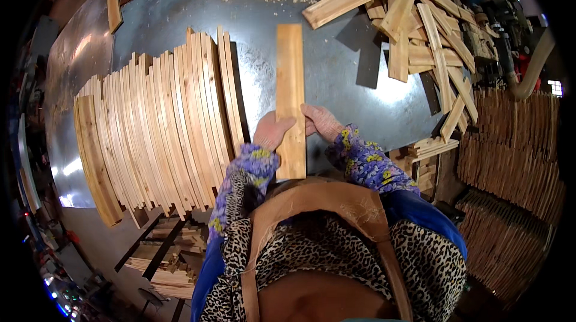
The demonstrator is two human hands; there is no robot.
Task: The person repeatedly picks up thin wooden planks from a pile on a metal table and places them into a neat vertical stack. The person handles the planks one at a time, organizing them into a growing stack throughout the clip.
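Note:
A single flat wooden board (pixel 290 76) lies lengthwise in front of me on the metal table (pixel 258 70), its near end close to my body. My left hand (pixel 273 130), in a pale pinkish glove, grips its left edge with the thumb laid across the top face. On the opposite edge, my right hand (pixel 321 121), gloved alike, closes on the board with its fingers partly hidden. Just left of my left hand stands a long row of boards (pixel 162 124) set on edge, side by side.
A loose heap of boards (pixel 399 22) covers the table's far right. One short board (pixel 114 7) lies at the far left. Tall stacks of thin boards (pixel 510 142) stand on the right, and more stacked wood (pixel 162 268) sits below the table's left front edge.

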